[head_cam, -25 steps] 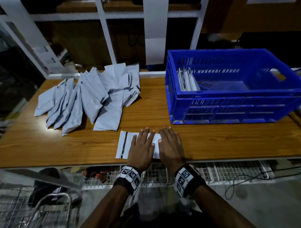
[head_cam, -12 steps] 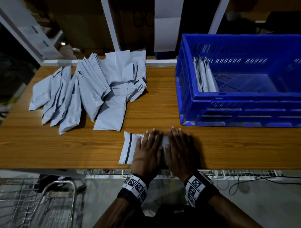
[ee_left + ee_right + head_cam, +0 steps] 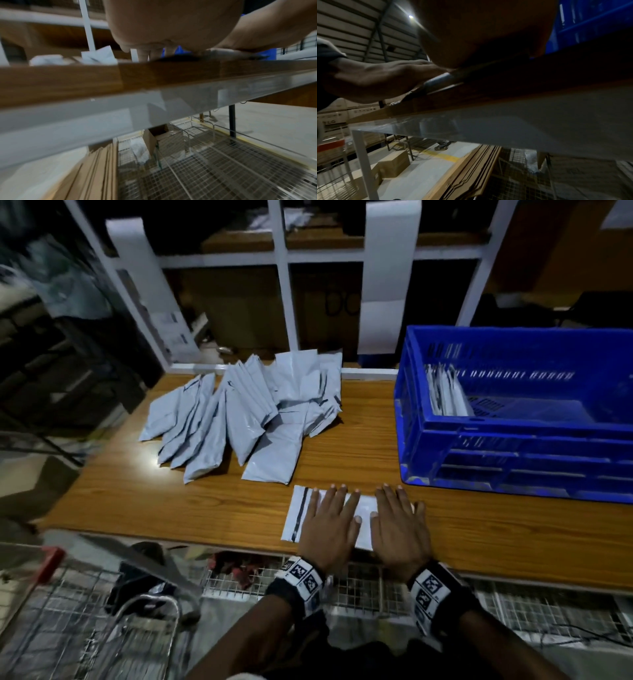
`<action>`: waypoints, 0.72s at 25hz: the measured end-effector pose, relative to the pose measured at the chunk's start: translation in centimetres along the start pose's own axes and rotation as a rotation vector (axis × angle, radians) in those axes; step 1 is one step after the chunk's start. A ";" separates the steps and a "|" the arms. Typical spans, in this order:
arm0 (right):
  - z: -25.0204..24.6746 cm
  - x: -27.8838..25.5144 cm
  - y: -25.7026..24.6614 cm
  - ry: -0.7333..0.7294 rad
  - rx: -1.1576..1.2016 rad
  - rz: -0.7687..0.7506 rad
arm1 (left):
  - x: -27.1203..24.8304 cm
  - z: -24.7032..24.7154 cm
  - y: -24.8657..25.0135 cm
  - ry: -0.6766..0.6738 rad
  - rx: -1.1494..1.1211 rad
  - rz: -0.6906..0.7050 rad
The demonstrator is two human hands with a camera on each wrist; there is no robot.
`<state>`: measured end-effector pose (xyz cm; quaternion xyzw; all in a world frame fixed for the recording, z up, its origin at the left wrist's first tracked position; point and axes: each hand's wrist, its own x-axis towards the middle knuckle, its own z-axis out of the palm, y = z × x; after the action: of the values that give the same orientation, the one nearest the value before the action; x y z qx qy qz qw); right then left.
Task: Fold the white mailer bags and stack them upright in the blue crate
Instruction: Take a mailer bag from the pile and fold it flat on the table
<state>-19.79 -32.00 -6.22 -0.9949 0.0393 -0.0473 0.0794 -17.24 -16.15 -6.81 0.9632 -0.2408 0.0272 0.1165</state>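
Head view, from largest to smallest: the wooden worktop [image 3: 342,460] carries everything, and the blue crate [image 3: 513,440] serves as landmark at its right end. Inside the crate, against its left wall, a few folded bags [image 3: 445,395] stand upright. Left of the crate, toward the back edge of the worktop, a loose heap of unfolded mailer bags [image 3: 253,419] lies fanned out. Near the front edge, in front of the crate's left corner and just left of it, one white mailer bag [image 3: 297,517] lies flat, a dark strip running across it near its left end. Both hands press down on this bag side by side with fingers straight and slightly spread: the left hand [image 3: 330,522] covers its middle, the right hand [image 3: 399,523] its end nearest the crate, thumbs nearly meeting. Left wrist view shows the left palm [image 3: 171,27] flat against the worktop edge; right wrist view is dark, with the right palm [image 3: 479,33] down and blue crate wall behind.
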 end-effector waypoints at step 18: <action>2.1 -1.0 -2.3 0.172 -0.013 -0.118 | -0.7 1.4 -3.4 -0.007 -0.004 -0.113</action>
<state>-20.36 -29.30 -8.03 -0.9883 -0.0124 -0.1369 0.0663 -16.27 -13.25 -8.92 0.9751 -0.1867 0.0167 0.1186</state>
